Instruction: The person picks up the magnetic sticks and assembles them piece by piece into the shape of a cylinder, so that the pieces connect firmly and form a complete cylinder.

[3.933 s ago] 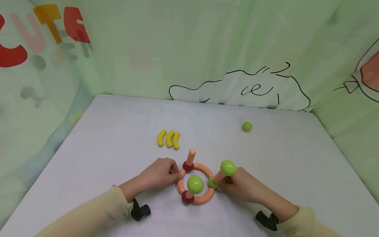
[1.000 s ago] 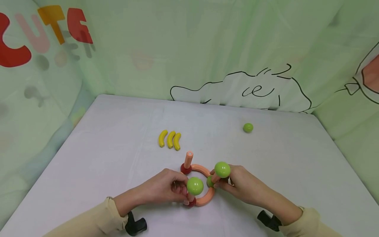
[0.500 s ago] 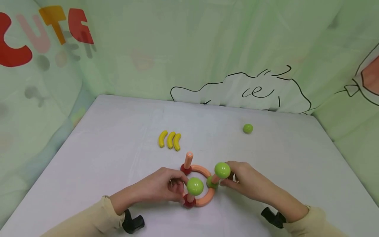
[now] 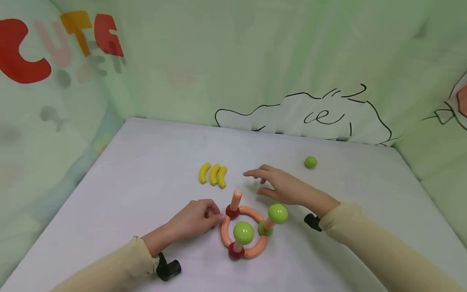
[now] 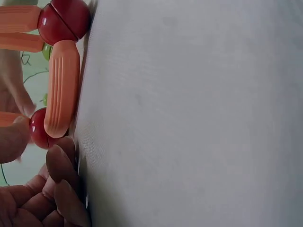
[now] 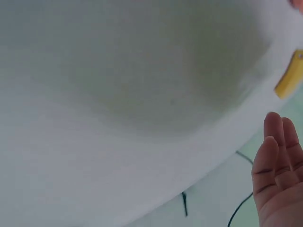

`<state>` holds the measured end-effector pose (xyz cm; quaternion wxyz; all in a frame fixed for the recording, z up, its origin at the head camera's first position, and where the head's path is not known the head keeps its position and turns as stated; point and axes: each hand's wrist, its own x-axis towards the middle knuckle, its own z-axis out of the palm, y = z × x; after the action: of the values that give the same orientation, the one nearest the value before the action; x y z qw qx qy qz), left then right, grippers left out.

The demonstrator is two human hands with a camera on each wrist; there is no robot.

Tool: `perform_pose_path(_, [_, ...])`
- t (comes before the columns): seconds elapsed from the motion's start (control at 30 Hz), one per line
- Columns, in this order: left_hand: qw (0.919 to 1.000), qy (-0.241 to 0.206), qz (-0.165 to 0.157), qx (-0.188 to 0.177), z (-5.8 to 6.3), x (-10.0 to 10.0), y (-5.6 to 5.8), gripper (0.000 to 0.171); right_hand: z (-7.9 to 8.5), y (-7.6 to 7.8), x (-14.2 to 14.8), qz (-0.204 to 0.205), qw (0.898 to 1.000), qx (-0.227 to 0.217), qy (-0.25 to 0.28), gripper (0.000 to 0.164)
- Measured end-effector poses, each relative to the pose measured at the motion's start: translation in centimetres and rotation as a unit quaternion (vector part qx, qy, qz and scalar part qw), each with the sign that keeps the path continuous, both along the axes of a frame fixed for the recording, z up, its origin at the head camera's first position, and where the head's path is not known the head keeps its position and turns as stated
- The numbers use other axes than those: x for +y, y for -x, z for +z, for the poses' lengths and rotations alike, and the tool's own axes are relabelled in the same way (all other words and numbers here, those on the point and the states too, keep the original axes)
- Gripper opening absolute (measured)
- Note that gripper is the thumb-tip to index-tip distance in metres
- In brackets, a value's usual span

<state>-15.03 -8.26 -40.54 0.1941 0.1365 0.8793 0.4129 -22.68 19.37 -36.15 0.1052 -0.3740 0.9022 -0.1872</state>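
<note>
A ball-and-rod building toy [image 4: 224, 233] stands on the table, a ring of orange curved rods joined by red and green balls. Three orange rods rise from it, two of them topped with a green ball [image 4: 243, 233]. My left hand [image 4: 197, 217] is at the ring's back left, its thumb and curled fingers around the rear red ball [image 5: 40, 128] and the rod end; exact contact is partly hidden. My right hand [image 4: 282, 185] hovers behind the ring with fingers extended, holding nothing. Ahead of its fingertips lie three yellow curved rods [image 4: 222, 177], one also visible as a yellow rod [image 6: 289, 74].
A loose green ball [image 4: 311, 162] sits at the back right of the white-covered table [image 4: 164, 150]. Pale green printed cloth [image 4: 189, 61] hangs behind and at both sides. A black wrist camera [image 4: 168, 269] is on my left wrist.
My right hand has left the right upright and moved back and left, toward the yellow rods. My left hand has shifted from the front left upright to the ring's back left.
</note>
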Motion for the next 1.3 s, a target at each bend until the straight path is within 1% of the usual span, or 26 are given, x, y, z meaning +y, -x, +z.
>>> perform_pose_path(0.07, [1.0, 0.008, -0.002, 0.003, -0.1, 0.2, 0.0, 0.02, -0.4, 1.1, -1.4, 0.022, 0.999, -0.001, -0.023, 0.056])
perform_pose_path(0.13, [0.9999, 0.011, -0.004, 0.003, 0.0, 0.4, 0.0, 0.019, -0.7, 2.0, -2.6, 0.047, 0.998, 0.009, -0.05, 0.058])
perform_pose_path(0.27, [0.9999, 0.012, -0.009, 0.006, 0.1, 0.3, 0.1, 0.017, -1.1, 3.4, -4.6, 0.084, 0.992, 0.03, -0.086, 0.059])
perform_pose_path(0.37, [0.9998, 0.011, -0.013, 0.012, 0.1, 0.4, 0.0, 0.014, -1.4, 3.9, -5.3, 0.097, 0.99, 0.04, -0.092, 0.058])
perform_pose_path(0.47, [0.9997, 0.012, -0.018, 0.014, 0.2, 0.6, -0.1, 0.013, -1.5, 4.1, -5.5, 0.096, 0.99, 0.042, -0.098, 0.058])
perform_pose_path(0.57, [0.9996, 0.013, -0.02, 0.013, 0.2, 0.7, -0.2, 0.012, -1.5, 4.3, -5.7, 0.084, 0.99, 0.03, -0.109, 0.056])
perform_pose_path(0.63, [0.9996, 0.015, -0.019, 0.013, 0.2, 0.7, -0.2, 0.012, -1.4, 4.3, -5.7, 0.074, 0.991, 0.026, -0.111, 0.051])
perform_pose_path(0.83, [0.9994, 0.027, -0.01, 0.018, 0.1, 0.6, -0.2, 0.012, -1.0, 4.1, -5.0, 0.034, 0.993, 0.04, -0.103, 0.026])
perform_pose_path(0.97, [0.9993, 0.032, -0.006, 0.019, 0.1, 0.7, -0.2, 0.014, -1.0, 3.8, -3.8, 0.001, 0.993, 0.027, -0.112, 0.015])
perform_pose_path(1.07, [0.9993, 0.032, -0.004, 0.019, 0.1, 0.7, -0.2, 0.015, -0.9, 3.7, -2.5, -0.026, 0.993, 0.005, -0.117, 0.013])
perform_pose_path(1.17, [0.9992, 0.033, -0.002, 0.022, 0.1, 0.8, -0.2, 0.015, -0.8, 3.6, -1.3, -0.056, 0.991, -0.032, -0.12, 0.013])
perform_pose_path(1.3, [0.9991, 0.035, 0.001, 0.024, 0.2, 0.9, -0.1, 0.017, -0.7, 3.4, -0.2, -0.082, 0.986, -0.077, -0.122, 0.013])
